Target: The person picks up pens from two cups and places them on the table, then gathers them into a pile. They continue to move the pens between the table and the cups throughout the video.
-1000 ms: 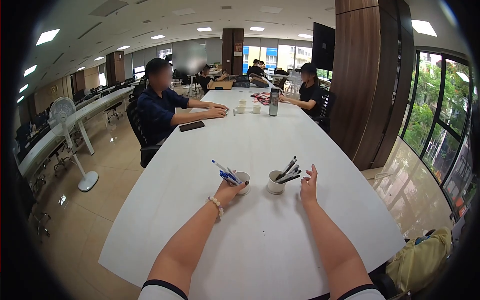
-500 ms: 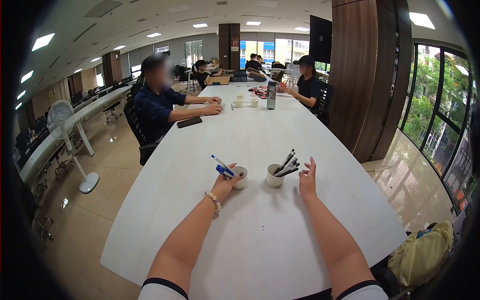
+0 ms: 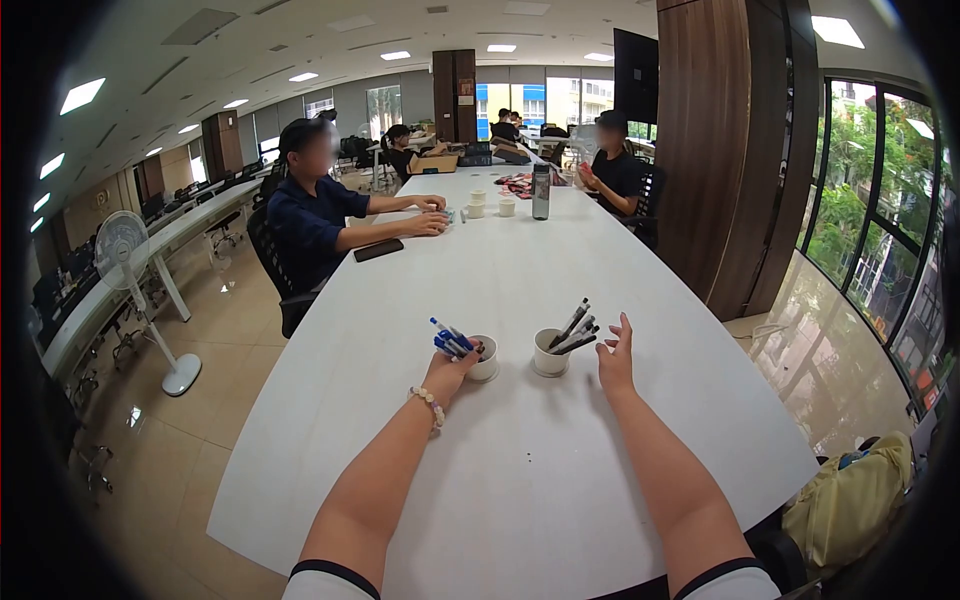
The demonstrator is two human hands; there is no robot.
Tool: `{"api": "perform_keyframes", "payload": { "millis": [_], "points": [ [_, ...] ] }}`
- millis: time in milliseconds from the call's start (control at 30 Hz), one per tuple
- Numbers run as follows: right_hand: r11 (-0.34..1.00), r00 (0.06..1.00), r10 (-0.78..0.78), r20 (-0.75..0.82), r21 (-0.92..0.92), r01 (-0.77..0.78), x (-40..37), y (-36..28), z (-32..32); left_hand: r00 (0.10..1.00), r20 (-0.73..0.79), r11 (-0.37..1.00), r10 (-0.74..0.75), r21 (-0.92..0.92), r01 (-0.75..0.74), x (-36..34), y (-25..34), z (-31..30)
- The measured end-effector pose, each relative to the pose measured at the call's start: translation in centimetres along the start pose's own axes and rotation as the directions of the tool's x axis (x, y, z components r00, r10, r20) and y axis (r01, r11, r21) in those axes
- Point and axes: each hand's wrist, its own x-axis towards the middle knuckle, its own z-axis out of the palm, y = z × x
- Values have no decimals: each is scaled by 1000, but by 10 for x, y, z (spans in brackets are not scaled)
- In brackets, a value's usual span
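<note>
My left hand is closed around several blue-and-white pens, at the left side of a white cup. The pens' blue ends point up and left past my fingers, while my fingertips reach the cup's rim. Part of the cup's near side is hidden by the hand. A second white cup stands to the right, holding several black pens that lean right. Just right of that cup, my right hand is open with nothing in it, its fingers raised and apart.
The white table stretches away ahead. A person in dark blue sits at its left, near a black phone. Another person sits at the far right. A bottle and several small cups stand farther back.
The blue pens in my left hand have shifted slightly and sit closer together. My right hand stays nearly still. The person at the far right has raised their hands.
</note>
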Motion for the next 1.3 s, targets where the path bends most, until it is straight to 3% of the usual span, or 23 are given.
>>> {"api": "perform_keyframes", "payload": {
  "millis": [200,467,600,700,867,1067,1300],
  "points": [
    [1000,1000,1,6,14,-1,1,3,0,1000,-3,1000,7,24,-7,-1,3,1],
    [1000,1000,18,18,18,-19,-6,-3,-1,1000,2,996,-14,-86,14,-4,4,3],
    [1000,1000,22,18,12,-22,1,1,1,999,-40,999,36,-26,-37,2,3,6],
    [1000,1000,5,15,19,-5,0,3,1,998,-62,1000,-22,-15,21,6,-2,4],
    [999,1000,2,12,33,-2,3,3,2,998,57,999,27,-47,-24,5,-5,1],
    [1000,1000,9,19,9,-9,0,5,1,998,49,999,42,-2,-42,3,-3,3],
    [999,999,29,23,31,-29,1,2,1,987,26,978,-160,-132,162,16,-12,-8]
  ]
}}
